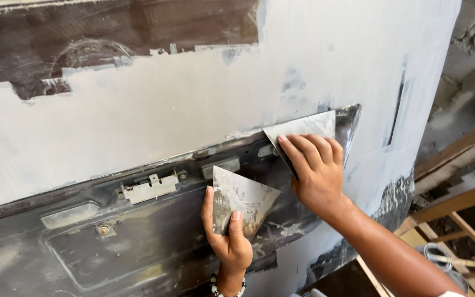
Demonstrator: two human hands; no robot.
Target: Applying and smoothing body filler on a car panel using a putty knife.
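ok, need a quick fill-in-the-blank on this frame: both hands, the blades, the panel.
1. Each hand holds a thin metal ____.
2. The right hand presses its blade against the panel's ____ putty coat.
3. The left hand, holding its blade over the dark recess, wears a beaded ____ at the wrist.

Missing words: blade; white; bracelet

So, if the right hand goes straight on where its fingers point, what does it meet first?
Probably the pale filler coat above the recess edge; the right hand already presses its metal scraper there, pointing up-left.
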